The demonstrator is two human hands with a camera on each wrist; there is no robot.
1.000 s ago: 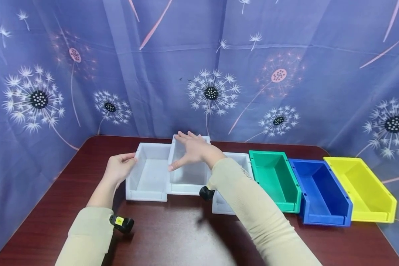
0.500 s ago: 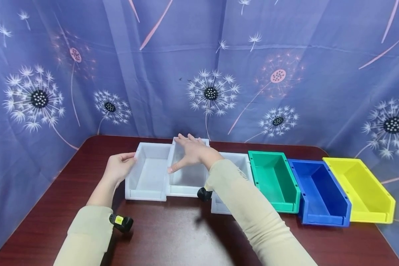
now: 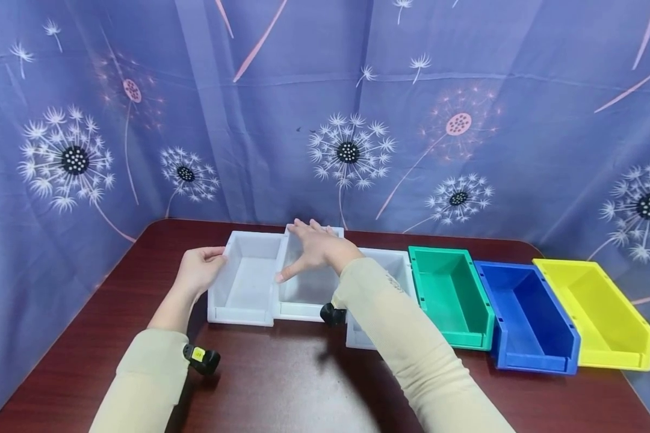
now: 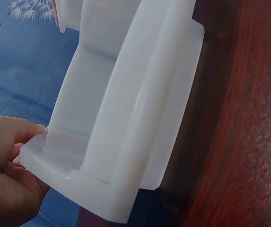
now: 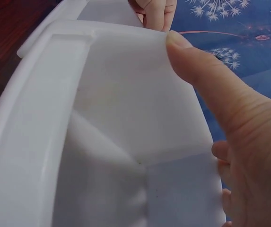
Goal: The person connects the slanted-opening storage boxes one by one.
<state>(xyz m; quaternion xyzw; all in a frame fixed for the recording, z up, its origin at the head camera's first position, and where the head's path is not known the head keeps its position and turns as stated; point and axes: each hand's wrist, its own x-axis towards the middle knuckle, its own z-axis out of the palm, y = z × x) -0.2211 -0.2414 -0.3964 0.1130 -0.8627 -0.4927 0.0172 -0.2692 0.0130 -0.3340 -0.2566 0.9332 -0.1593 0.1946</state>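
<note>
Two white plastic storage bins stand side by side in the head view. My left hand [image 3: 199, 272] pinches the left rim of the left white bin [image 3: 249, 282], thumb on top and fingers beneath the edge in the left wrist view. My right hand [image 3: 321, 248] spreads across the middle white bin [image 3: 303, 291]. Its thumb [image 5: 192, 59] presses on the left rim, while the fingers reach over the back edge, partly hidden. This middle bin sits slightly farther back than its left neighbour, close against it. Both bins have nothing inside that shows.
Right of these, a third white bin [image 3: 387, 261] is partly covered by my right sleeve. A green bin [image 3: 449, 294], a blue bin [image 3: 533, 319] and a yellow bin [image 3: 596, 313] continue the row. A patterned curtain [image 3: 271, 150] hangs behind the dark red table [image 3: 281, 385].
The middle white bin and my right hand have shifted slightly toward me, most of it in the first half second. My left hand stays on the left bin. The head view has shifted a little.
</note>
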